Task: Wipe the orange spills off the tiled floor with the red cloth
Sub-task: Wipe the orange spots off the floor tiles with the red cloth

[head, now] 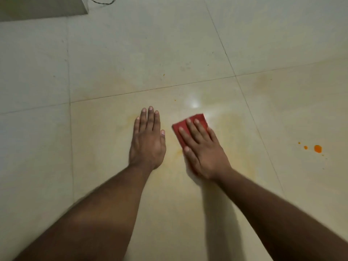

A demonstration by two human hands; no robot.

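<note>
The red cloth (190, 127) is a small folded pad, flat on the tiled floor (131, 53), its far corner squared off and most of its near half hidden under the right hand (204, 149). That hand lies palm down on it with straight fingers spread, pressing the cloth to the tile. The left hand (147, 140) rests just beside it, flat on the bare tile, fingers straight and close together, holding nothing. One cloth, two hands.

Around the cloth the tile carries a pale orange smear (235, 129), a thin film that spreads to the right of the hands and between them. Well off to the right, on the neighbouring tile, sit the fresh orange drops (317, 148): one larger blob, one smaller just left of it, and a few specks around them. Two tiny orange specks lie beyond the hands near the grout line. At the far left corner stands a pale box-like object (43, 8), with a dark cable (102, 1) curling behind it.
</note>
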